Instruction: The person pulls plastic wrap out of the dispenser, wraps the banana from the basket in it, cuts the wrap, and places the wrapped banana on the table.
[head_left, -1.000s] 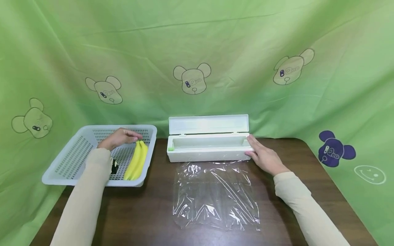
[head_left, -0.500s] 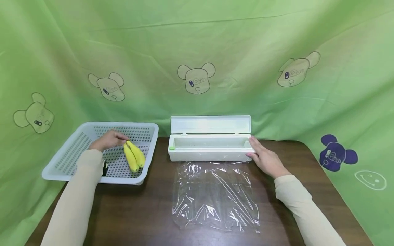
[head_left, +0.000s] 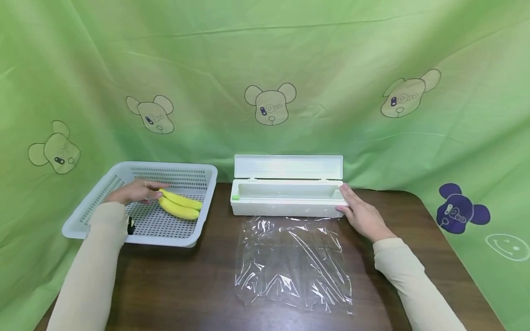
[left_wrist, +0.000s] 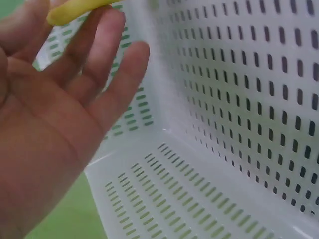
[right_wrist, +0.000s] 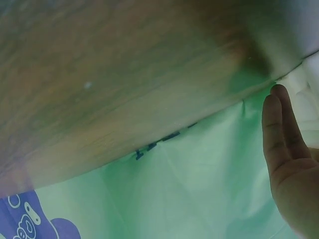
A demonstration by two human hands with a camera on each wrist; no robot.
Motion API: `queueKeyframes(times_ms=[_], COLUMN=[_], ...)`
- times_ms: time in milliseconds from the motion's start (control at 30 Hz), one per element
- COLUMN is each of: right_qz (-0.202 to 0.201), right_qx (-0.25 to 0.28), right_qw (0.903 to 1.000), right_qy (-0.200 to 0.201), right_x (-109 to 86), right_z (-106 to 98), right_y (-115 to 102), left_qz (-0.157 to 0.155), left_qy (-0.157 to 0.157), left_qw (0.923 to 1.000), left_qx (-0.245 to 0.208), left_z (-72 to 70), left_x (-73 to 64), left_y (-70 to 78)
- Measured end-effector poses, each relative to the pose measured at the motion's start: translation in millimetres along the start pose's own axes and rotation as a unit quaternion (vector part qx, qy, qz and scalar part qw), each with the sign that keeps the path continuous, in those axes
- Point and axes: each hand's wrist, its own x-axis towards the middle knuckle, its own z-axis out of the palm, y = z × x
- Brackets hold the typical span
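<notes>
Two yellow bananas (head_left: 179, 205) joined at one end lie across the white basket (head_left: 201, 227), stem end to the left. My left hand (head_left: 138, 191) reaches into the basket and pinches that end between thumb and forefinger. In the left wrist view a banana (left_wrist: 75, 11) shows at the thumb, while the other fingers (left_wrist: 122, 82) are spread off it. My right hand (head_left: 364, 216) rests against the right end of a long white wrap dispenser box (head_left: 285, 209), its lid (head_left: 288, 166) raised. In the right wrist view the fingers (right_wrist: 281, 127) are straight.
A sheet of clear plastic wrap (head_left: 294, 266) lies on the brown wooden table (head_left: 174, 285) in front of the dispenser. A small green piece (head_left: 235, 197) sits at the dispenser's left end. Green printed cloth (head_left: 323, 55) hangs behind and at both sides.
The bananas have swung from pointing toward the front to lying nearly sideways, as my left hand moved left with their stem end. My right hand stays at the dispenser box.
</notes>
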Motion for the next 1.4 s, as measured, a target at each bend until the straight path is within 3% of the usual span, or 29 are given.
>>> queueKeyframes(times_ms=[233, 467, 667, 867, 1167, 1400], right_qz=[0.001, 0.007, 0.002, -0.005, 0.000, 0.012], right_qx=[0.002, 0.008, 0.004, 0.003, 0.008, 0.017], right_qw=[1.0000, 0.9999, 1.0000, 0.9999, 0.9999, 0.9998], right_qy=[0.004, 0.001, 0.006, 0.014, 0.011, -0.005], right_x=[-1.2, -2.1, -2.5, -2.3, -2.0, -1.9], right_z=[-1.5, -1.8, -1.3, 1.5, 0.6, 0.4], right_y=[0.8, -0.1, 2.5, 4.0, 3.2, 3.7], left_qz=[-0.041, -0.044, -0.007, 0.008, 0.041, 0.061], left_qy=[-0.076, -0.092, -0.071, -0.048, -0.022, 0.021], left_qw=[0.9940, 0.9863, 0.9852, 0.9843, 0.9732, 0.9628], left_qx=[-0.067, -0.129, -0.156, -0.170, -0.225, -0.263], left_z=[1.2, -0.6, -3.3, -3.4, -3.8, -6.9], left_x=[6.6, 5.4, 1.0, -2.4, -6.1, -6.7], left_y=[-2.1, -13.0, -14.0, -11.2, -11.5, -10.8])
